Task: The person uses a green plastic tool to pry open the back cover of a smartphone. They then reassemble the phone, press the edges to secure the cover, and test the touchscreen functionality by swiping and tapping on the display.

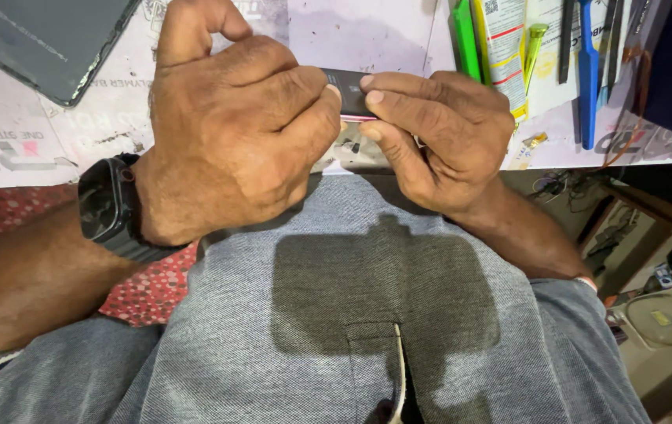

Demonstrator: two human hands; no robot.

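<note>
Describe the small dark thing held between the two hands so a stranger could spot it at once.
Start at the white worktop above the grey shirt. Over its near edge, the left hand and right hand meet; pinched between them is a small dark phone, the only thing being held.

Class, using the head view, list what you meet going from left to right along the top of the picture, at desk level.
Dark tablet → left hand → small dark phone → right hand → green tool → yellow-handled tool → blue tool.
</note>
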